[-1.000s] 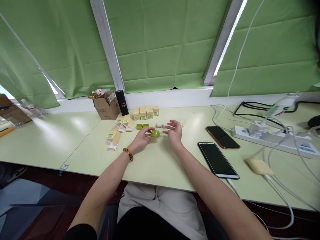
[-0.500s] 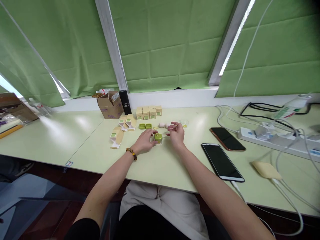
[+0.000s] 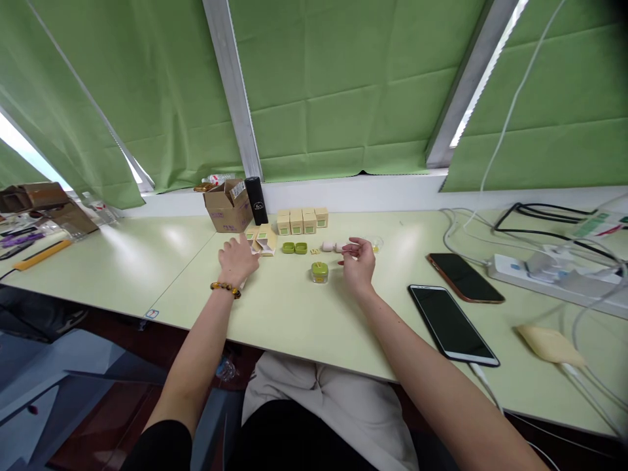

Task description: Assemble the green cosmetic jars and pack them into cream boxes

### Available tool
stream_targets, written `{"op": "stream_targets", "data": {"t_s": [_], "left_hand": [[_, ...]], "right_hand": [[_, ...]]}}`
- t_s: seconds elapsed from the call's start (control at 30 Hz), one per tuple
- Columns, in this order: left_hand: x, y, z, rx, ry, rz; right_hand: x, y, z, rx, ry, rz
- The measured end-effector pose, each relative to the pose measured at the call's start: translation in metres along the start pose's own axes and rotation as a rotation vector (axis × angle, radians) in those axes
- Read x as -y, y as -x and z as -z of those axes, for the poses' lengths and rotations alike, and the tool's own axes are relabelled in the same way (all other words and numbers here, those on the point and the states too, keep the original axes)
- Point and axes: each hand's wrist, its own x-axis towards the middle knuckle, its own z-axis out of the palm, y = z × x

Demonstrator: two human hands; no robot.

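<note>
My left hand (image 3: 237, 261) is over an unfolded cream paper box on the left, hiding nearly all of it; its fingers are spread. Two more opened cream boxes (image 3: 265, 239) lie just beyond that hand. A small clear jar with a green lid (image 3: 320, 272) stands upright between my hands, touched by neither. My right hand (image 3: 359, 263) hovers to its right, fingers loosely bent and apart, with nothing visible in them. Close to those fingertips lie small pale pink cylinders (image 3: 328, 246). Two green square lids (image 3: 295, 248) and tiny yellow pieces (image 3: 314, 251) sit farther back.
Several closed cream boxes (image 3: 297, 222) stand in a row at the back, beside a black cylinder (image 3: 256, 201) and a cardboard carton (image 3: 228, 208). Rightward are two phones (image 3: 454, 324), a power strip (image 3: 554, 284), tangled cables and a yellow charger (image 3: 550, 345). A clear round piece (image 3: 377, 244) lies behind my right hand.
My left hand has left the green-lidded jar and moved left, over the nearest opened box. The jar stays on the table. My right hand keeps its place beside it; the view has shifted slightly.
</note>
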Motion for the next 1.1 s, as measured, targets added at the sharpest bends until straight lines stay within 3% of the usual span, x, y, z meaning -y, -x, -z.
{"op": "stream_targets", "data": {"t_s": [0.13,0.23,0.37,0.53,0.63,0.77,0.93,1.03,1.1], "left_hand": [[0.025,0.0,-0.012,0.18,-0.004,0.1],[0.025,0.008,-0.017,0.182,-0.018,0.12],[0.004,0.029,-0.008,-0.009,0.035,0.012],[-0.047,0.045,0.003,-0.304,0.234,-0.237],[-0.081,0.044,-0.002,-0.389,0.359,-0.398],[-0.114,0.041,-0.011,-0.356,0.488,-0.566],[-0.116,0.036,-0.021,-0.344,0.727,-0.775],[-0.106,0.026,-0.034,-0.279,1.025,-0.703],[-0.101,0.019,-0.044,-0.162,1.226,-0.623]], "right_hand": [[0.0,0.002,0.0,0.005,0.043,0.077],[0.005,0.006,0.0,0.013,0.08,0.132],[0.015,0.017,-0.002,0.065,0.146,0.28],[0.028,0.034,-0.01,0.236,0.179,0.477],[0.033,0.04,-0.016,0.326,0.076,0.396],[0.033,0.037,-0.017,0.379,-0.139,0.179],[0.03,0.021,-0.011,0.297,-0.263,0.053],[0.026,0.013,-0.009,0.264,-0.309,0.001],[0.025,0.012,-0.008,0.279,-0.317,-0.002]]}}
